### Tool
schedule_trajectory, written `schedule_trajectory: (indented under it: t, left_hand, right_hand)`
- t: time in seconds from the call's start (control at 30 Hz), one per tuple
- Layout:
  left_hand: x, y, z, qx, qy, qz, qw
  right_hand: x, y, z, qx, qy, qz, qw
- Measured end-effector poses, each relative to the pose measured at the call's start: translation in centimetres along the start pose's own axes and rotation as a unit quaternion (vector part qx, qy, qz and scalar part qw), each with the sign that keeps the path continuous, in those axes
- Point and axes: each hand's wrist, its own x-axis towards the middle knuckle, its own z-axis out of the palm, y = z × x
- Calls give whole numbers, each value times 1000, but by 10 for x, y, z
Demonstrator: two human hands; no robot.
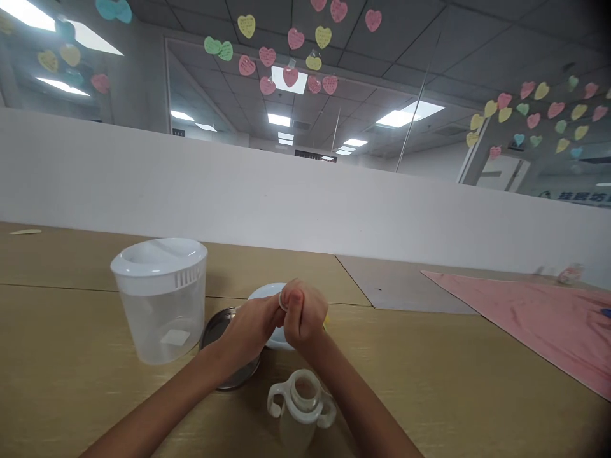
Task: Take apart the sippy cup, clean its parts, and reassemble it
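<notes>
My left hand (255,320) and my right hand (305,315) are pressed together above the table, fingers curled in. A bit of a small white ring-shaped edge (283,301) shows between them; what it belongs to is hidden. Behind and below the hands lies a pale round dish (264,291), partly covered by them. A round metal pan (238,376) sits under my left wrist. Between my forearms a two-handled bottle (304,413) stands upright with its mouth uncovered.
A clear plastic bucket (162,318) with a white lid stands to the left. At right a pink cloth (554,324) lies on the table (420,375), near a grey sheet (405,286). A low white wall (286,203) with glass above bounds the back.
</notes>
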Motion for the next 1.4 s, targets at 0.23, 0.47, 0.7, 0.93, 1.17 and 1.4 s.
schedule_trajectory:
  t: [0.23,0.47,0.7,0.93,1.17,1.4]
  left_hand:
    - [1,3,6,4,-11,33,999]
    - [0,8,2,41,-17,21,999]
    - [2,6,0,76,-29,-1,997]
    - [0,9,-4,116,-29,46,992]
    - [1,5,-6,101,15,26,994]
    - [2,10,-8,94,13,18,995]
  right_hand:
    - [17,-13,-22,49,21,43,998]
    - [9,-4,-10,26,-42,81,995]
    - [20,-23,-24,41,-12,-5,999]
    - [13,-8,-18,4,39,7,999]
    - [11,-6,-12,-97,-92,-68,989]
    - [21,-9,-16,-122,-53,-30,991]
